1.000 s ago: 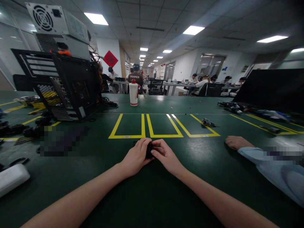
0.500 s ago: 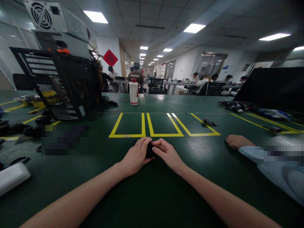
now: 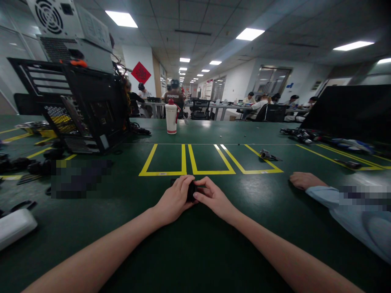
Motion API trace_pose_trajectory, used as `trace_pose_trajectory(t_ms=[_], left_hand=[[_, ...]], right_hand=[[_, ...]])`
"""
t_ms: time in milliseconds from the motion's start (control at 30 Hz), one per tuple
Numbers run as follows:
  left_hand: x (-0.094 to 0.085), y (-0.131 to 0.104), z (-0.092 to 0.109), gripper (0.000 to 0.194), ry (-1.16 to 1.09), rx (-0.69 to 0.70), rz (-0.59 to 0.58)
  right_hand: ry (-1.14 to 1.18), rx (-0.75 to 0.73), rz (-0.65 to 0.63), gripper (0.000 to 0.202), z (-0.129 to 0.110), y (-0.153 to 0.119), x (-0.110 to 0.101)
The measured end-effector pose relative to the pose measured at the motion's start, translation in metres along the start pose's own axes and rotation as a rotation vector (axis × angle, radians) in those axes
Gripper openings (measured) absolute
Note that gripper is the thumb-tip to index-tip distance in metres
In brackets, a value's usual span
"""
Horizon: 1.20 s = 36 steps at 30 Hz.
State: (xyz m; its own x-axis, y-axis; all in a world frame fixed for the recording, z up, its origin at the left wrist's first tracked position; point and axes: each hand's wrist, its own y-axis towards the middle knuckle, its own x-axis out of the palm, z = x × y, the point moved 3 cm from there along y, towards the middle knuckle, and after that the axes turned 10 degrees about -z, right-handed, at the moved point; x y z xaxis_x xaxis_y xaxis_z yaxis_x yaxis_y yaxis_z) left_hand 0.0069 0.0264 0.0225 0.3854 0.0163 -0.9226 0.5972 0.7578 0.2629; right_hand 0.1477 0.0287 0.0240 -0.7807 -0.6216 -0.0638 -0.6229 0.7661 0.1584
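Observation:
A small black object (image 3: pixel 191 193) is held low over the green table (image 3: pixel 195 252), just in front of the yellow tape outlines (image 3: pixel 161 174). My left hand (image 3: pixel 176 196) is closed round its left side, with the fingers over the top. From the other side, my right hand (image 3: pixel 210 196) pinches at its right edge with thumb and forefinger. My hands cover most of the black object, so its kind cannot be made out.
On the left stands an open computer case (image 3: pixel 88 106) with power supply units (image 3: pixel 70 24) stacked on it. A white cup (image 3: pixel 171 118) is further back. Beside the right tape outline lies a small metal part (image 3: pixel 267 155). Another person's hand (image 3: pixel 305 180) rests at the right.
Both hands stay in nearly the same place around the black object. My right thumb and fingertips have shifted slightly; the whole view has moved a little.

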Motion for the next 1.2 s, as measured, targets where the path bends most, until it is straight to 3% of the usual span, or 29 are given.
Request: trace_pose_trajectory(t_ms=[100,200,467,667,867,1033,1200], left_hand=[[-0.0008,0.0009,0.0012,0.062,-0.003,0.003,0.009],[-0.0009,0.0023,0.0022,0.060,-0.009,0.012,0.021],[-0.0004,0.0006,0.0005,0.062,0.010,-0.002,0.002],[-0.0006,0.0011,0.0005,0.063,0.012,-0.006,0.010],[-0.0017,0.0020,0.0013,0.061,-0.007,-0.001,0.011],[-0.0009,0.0005,0.0000,0.064,-0.005,-0.015,0.003],[0.0017,0.0009,-0.0006,0.062,0.009,0.003,0.016]], right_hand=[[-0.044,-0.010,0.063,0.013,0.0018,0.0022,-0.0017],[-0.074,0.015,0.096,0.022,0.0045,0.0042,-0.0047],[0.019,0.003,0.001,0.026,0.0063,0.0021,-0.0029],[-0.027,0.001,0.048,0.015,0.0012,0.0008,-0.0010],[-0.069,0.062,0.074,0.027,0.0031,0.0025,-0.0042],[-0.034,0.029,0.019,0.025,0.0007,-0.0003,-0.0004],[-0.051,-0.007,0.059,0.019,0.0014,-0.0001,-0.0001]])
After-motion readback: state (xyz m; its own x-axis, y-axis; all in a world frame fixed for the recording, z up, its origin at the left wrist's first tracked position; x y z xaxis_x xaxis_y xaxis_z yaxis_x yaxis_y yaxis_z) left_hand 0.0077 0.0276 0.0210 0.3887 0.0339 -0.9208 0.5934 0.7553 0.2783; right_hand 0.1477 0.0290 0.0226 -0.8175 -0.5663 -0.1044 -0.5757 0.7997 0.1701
